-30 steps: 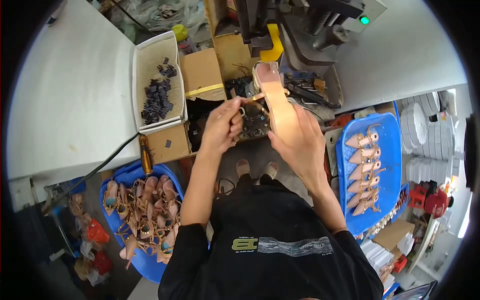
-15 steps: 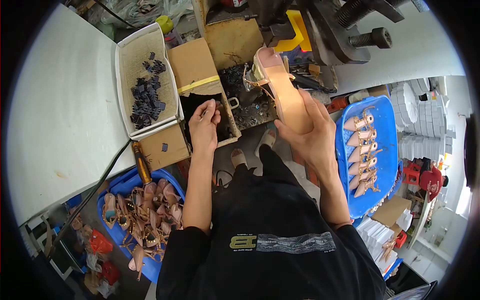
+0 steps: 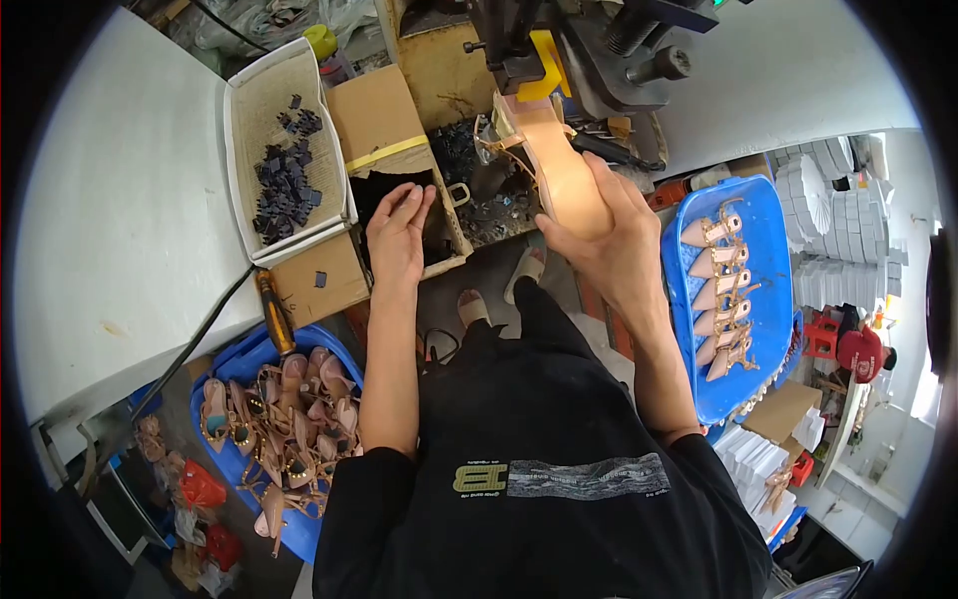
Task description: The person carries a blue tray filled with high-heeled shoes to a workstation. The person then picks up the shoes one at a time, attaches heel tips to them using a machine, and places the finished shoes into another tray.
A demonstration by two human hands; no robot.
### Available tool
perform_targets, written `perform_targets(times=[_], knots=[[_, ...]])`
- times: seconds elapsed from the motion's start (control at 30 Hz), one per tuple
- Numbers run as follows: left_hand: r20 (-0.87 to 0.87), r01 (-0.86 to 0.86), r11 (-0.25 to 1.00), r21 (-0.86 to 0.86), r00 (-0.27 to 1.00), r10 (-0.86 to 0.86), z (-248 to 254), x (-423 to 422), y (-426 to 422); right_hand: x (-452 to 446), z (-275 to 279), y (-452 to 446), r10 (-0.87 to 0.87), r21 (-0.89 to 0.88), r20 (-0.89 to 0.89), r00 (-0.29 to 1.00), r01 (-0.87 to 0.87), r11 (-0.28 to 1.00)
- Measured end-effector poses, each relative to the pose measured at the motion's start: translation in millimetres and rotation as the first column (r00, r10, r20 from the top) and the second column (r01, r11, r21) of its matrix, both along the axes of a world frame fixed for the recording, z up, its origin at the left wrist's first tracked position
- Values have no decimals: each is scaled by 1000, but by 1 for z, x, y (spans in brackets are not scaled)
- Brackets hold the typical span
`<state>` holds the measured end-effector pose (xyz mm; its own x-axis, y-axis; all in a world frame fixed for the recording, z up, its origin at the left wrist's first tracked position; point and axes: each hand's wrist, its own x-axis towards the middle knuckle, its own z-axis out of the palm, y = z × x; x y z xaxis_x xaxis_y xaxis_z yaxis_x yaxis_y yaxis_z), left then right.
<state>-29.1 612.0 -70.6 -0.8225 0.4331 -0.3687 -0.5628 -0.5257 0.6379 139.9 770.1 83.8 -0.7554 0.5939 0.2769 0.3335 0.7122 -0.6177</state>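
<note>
A tan-soled strappy shoe (image 3: 567,175) is gripped at one end by my right hand (image 3: 616,225), thumb on one side and fingers on the other. Its far end lies just below the yellow guard (image 3: 545,68) of the black machine (image 3: 514,45), and its straps hang out to the left. My left hand (image 3: 397,235) is over the dark opening of a cardboard box (image 3: 384,120), fingers bent and pressed together; whether anything small is between them is too hidden to tell.
A white tray (image 3: 236,170) of small black pieces is at the left, a screwdriver (image 3: 274,309) below it. Blue baskets hold shoes at lower left (image 3: 230,469) and right (image 3: 783,260). A person in red (image 3: 860,354) is far off at the right.
My left hand has moved away from the shoe's strap to above the box opening. My right hand keeps the shoe, now under the yellow guard. The camera view has shifted.
</note>
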Motion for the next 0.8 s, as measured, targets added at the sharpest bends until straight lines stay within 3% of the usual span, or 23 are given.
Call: perform_targets(times=[0.17, 0.3, 0.43, 0.8], knots=[[14, 30, 996, -82, 999, -29, 4, 0, 0, 0, -1, 3, 23, 15, 1, 1000, -23, 1000], [-68, -4, 1000, -16, 998, 3, -1, 0, -1, 1, 1, 3, 29, 30, 28, 999, -30, 999], [0, -50, 993, 109, 999, 50, 1, 0, -2, -1, -6, 6, 72, 59, -31, 997, -70, 996], [-53, -38, 998, 40, 998, 40, 2, 3, -4, 0, -7, 3, 69, 46, 21, 997, -70, 996]])
